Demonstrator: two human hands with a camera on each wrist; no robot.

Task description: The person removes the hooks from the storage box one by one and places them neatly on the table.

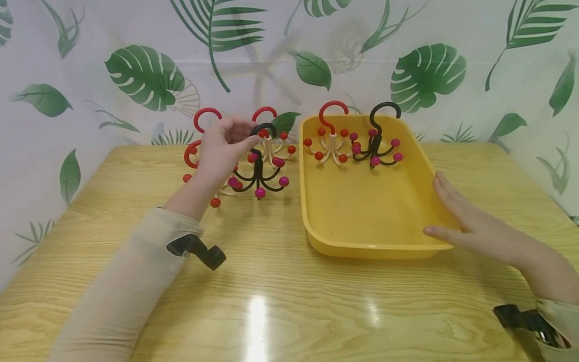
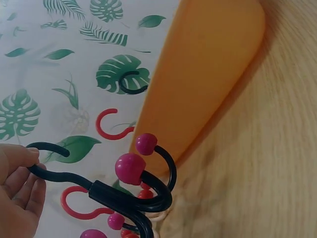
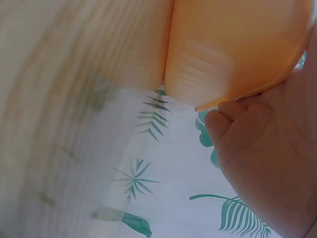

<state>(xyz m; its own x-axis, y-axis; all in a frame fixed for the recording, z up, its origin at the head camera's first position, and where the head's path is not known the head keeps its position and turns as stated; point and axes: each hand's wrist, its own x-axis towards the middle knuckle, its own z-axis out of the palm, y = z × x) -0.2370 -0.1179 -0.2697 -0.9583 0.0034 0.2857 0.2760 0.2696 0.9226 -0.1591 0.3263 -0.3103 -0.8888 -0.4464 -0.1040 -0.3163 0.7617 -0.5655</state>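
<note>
My left hand (image 1: pixel 221 151) pinches the hook of a black rotating hanger (image 1: pixel 258 171) between thumb and fingers. Its curved arms end in magenta balls, and it hangs left of the yellow plastic bin (image 1: pixel 312 236). In the left wrist view the black hanger (image 2: pixel 114 195) tilts across the picture from the left hand (image 2: pixel 20 191). At the bin's right side, my right hand (image 1: pixel 484 226) touches the rim with fingers extended and thumb apart. The right wrist view shows this hand (image 3: pixel 270 148) against the bin's edge (image 3: pixel 237 97).
Inside the bin, near its back, are a red-hooked cream hanger (image 1: pixel 333 143) with red balls and a black hanger (image 1: pixel 375 146) with magenta balls. Several similar red-hooked hangers (image 1: pixel 268 143) stand behind the left hand, partly hidden. A leaf-patterned cloth (image 1: pixel 271 75) covers the wall behind the wooden table (image 1: pixel 203 311).
</note>
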